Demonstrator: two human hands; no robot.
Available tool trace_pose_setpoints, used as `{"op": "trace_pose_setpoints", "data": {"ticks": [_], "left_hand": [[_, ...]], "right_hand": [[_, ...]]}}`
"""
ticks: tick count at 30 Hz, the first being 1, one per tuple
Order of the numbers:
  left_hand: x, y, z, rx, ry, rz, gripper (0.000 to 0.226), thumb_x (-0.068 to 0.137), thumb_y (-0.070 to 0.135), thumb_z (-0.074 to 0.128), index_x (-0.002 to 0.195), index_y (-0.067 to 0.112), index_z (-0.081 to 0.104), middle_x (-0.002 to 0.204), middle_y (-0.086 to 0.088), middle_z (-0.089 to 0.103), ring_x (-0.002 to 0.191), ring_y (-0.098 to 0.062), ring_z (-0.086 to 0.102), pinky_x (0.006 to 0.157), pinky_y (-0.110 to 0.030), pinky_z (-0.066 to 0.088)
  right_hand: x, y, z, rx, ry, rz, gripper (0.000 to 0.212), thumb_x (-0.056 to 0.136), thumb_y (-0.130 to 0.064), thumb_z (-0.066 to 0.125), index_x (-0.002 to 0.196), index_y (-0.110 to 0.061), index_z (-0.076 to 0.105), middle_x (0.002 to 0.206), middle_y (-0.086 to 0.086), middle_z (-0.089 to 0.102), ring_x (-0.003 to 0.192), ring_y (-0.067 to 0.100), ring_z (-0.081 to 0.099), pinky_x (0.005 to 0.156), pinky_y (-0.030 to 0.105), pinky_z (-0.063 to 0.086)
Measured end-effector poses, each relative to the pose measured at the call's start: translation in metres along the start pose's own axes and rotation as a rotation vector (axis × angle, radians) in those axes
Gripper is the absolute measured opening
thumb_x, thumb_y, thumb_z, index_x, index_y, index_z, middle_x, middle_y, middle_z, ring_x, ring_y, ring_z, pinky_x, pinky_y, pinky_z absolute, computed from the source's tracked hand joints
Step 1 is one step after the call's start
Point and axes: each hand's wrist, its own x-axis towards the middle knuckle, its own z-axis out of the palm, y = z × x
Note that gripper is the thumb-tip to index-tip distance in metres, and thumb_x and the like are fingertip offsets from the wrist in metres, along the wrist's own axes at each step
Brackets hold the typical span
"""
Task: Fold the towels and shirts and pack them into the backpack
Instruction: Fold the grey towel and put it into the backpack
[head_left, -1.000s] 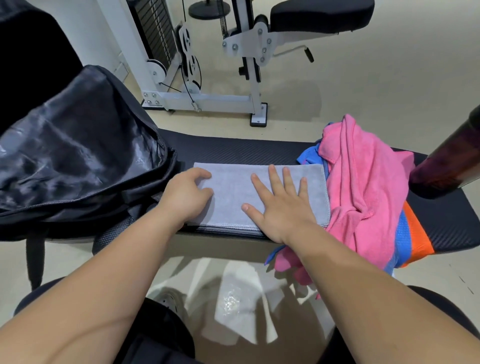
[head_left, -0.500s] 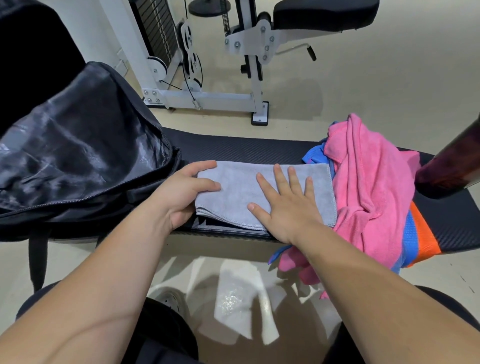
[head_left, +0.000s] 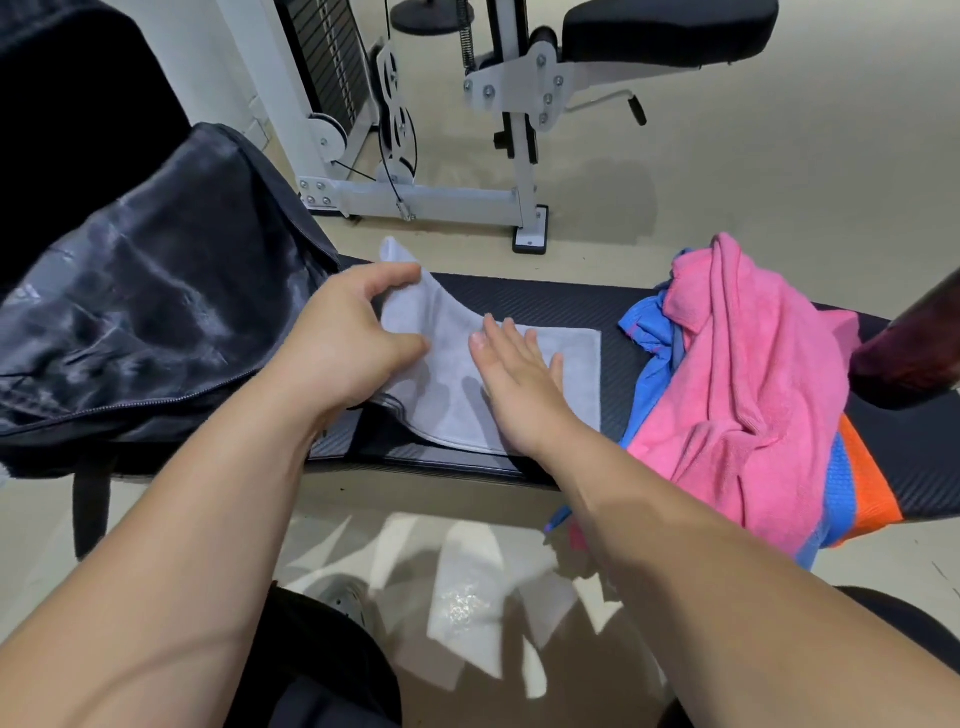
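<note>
The left hand (head_left: 347, 349) pinches the left end of a pale grey, folded terry towel (head_left: 550, 374) between thumb and fingers, clamped on the cloth and holding that end raised off the black, ribbed padded bench (head_left: 561, 306), so the towel curves upward and 1 corner stands above the hand. Just to the right of that hand, the right hand (head_left: 514, 379) lies flat, palm down, fingers together and extended, pressing the right half of the towel against the bench; it grips nothing. Under the raised end, between the 2 hands and toward the person, the bench surface and the towel's stitched near edge are visible.

Directly left of the left hand, touching its wrist side, sits a large black backpack of shiny fabric (head_left: 156, 312), with a zipper line running along its near side; whether its mouth is unzipped cannot be told. Right of the right hand, just beside the towel's right edge, lies a heap of garments: a bright pink fleecy cloth (head_left: 748, 374) draped over a blue and orange mesh shirt (head_left: 852, 493), which hangs over the bench's near edge. Beyond both hands, on the beige floor, stands a white steel gym machine (head_left: 441, 197).
</note>
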Motion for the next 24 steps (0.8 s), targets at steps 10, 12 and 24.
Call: {"op": "trace_pose_setpoints", "data": {"ticks": [10, 12, 24], "left_hand": [[0.010, 0.039, 0.075, 0.308, -0.335, 0.185, 0.059, 0.078, 0.014, 0.062, 0.137, 0.015, 0.058, 0.145, -0.004, 0.048, 0.134, -0.021, 0.045, 0.107, -0.025, 0.036], [0.013, 0.035, 0.105, 0.353, -0.407, 0.199, 0.037, 0.075, 0.012, 0.060, 0.111, 0.004, 0.064, 0.138, -0.011, 0.054, 0.131, -0.024, 0.047, 0.103, -0.028, 0.040], [0.005, 0.020, 0.124, 0.200, -0.394, 0.168, 0.054, 0.097, 0.006, 0.045, 0.149, 0.022, 0.042, 0.139, -0.014, 0.056, 0.126, -0.031, 0.054, 0.105, -0.035, 0.044]], "right_hand": [[-0.053, 0.026, -0.044, 0.425, 0.340, 0.070, 0.050, 0.099, -0.058, 0.037, 0.130, -0.026, 0.060, 0.131, -0.004, 0.061, 0.128, 0.014, 0.051, 0.115, 0.039, 0.035], [-0.059, 0.038, -0.045, 0.512, 0.327, 0.116, 0.052, 0.087, -0.059, 0.044, 0.130, -0.032, 0.058, 0.127, -0.004, 0.064, 0.123, 0.014, 0.057, 0.111, 0.043, 0.041], [-0.062, 0.037, -0.052, 0.431, 0.206, 0.105, 0.038, 0.104, -0.023, 0.044, 0.108, 0.009, 0.064, 0.115, 0.023, 0.067, 0.106, 0.032, 0.060, 0.099, 0.041, 0.045]]}}
